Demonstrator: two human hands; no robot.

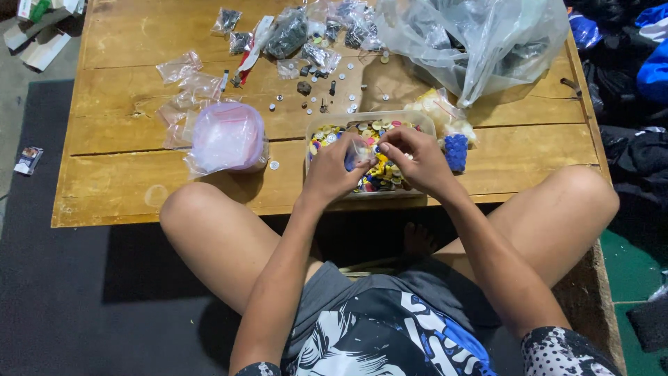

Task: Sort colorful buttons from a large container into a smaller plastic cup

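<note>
Both hands meet over the clear plastic tub of coloured buttons [334, 129], which sits near the front edge of the wooden tabletop [125, 146], straight ahead at twelve o'clock from the seated person. The left hand [332, 170] is closed around a small clear zip bag [359, 152], pinching it upright with its mouth turned toward the other hand. The right hand [412, 157] has its fingertips drawn narrow and pressed at that mouth, seemingly holding a button or the bag's lip; which of the two I cannot tell from here. The bag is touching both hands, just above the heaped buttons, so the left hand carries it and the right only reaches in from three o'clock.

At nine o'clock from the tub stands a pink lidded container [229, 136] wrapped in plastic, with empty little zip bags [182, 90] spread beyond it. At two o'clock lies a small bag of blue buttons [456, 151], touching the tub's corner. Farther off, at one o'clock, slumps a big translucent plastic sack [480, 38], and loose small metal parts [327, 94] are scattered at twelve.
</note>
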